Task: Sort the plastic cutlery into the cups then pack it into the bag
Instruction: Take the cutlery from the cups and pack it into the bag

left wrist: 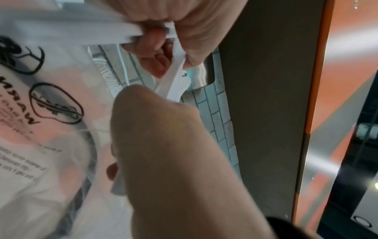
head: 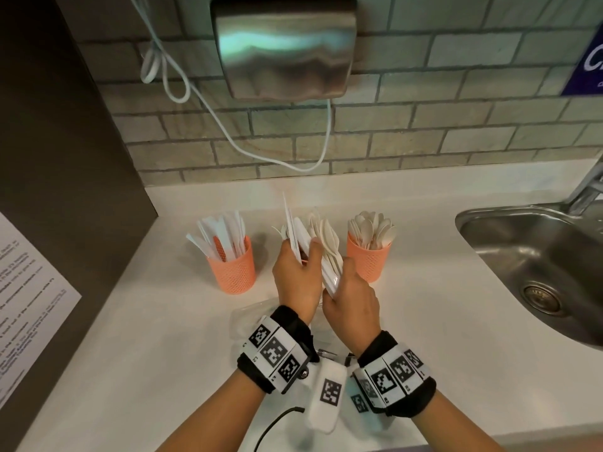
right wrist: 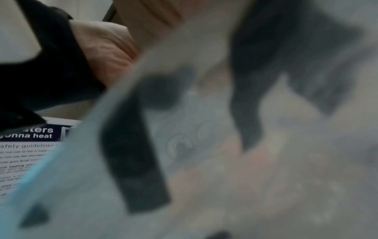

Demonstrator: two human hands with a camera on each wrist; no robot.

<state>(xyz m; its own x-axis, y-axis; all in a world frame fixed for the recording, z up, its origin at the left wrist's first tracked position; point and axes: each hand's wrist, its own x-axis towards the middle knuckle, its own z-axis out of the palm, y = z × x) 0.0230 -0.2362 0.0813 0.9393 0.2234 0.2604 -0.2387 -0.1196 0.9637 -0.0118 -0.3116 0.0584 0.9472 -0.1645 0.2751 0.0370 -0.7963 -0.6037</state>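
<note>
Over the white counter (head: pixel 146 337) my left hand (head: pixel 295 278) grips a fan of flat white plastic cutlery (head: pixel 293 230) that points up and away. Beside it my right hand (head: pixel 352 298) grips a second bundle of white cutlery (head: pixel 329 256) with curved heads. An orange mesh cup (head: pixel 233 267) of knives stands to the left. Another orange cup (head: pixel 368 257) of spoons stands to the right. A clear printed bag (head: pixel 248 318) lies under my wrists. In the left wrist view my fingers (left wrist: pixel 153 42) curl round white handles (left wrist: pixel 175 80) beside the bag (left wrist: pixel 40 113). The bag (right wrist: pixel 204 153) blurs the right wrist view.
A steel sink (head: pixel 538 256) with a faucet (head: pixel 587 187) is set into the counter at the right. On the tiled wall hangs a metal dryer (head: pixel 284 47) with a looping white cable (head: pixel 228 125). A dark panel with a paper notice (head: pixel 26 305) closes off the left.
</note>
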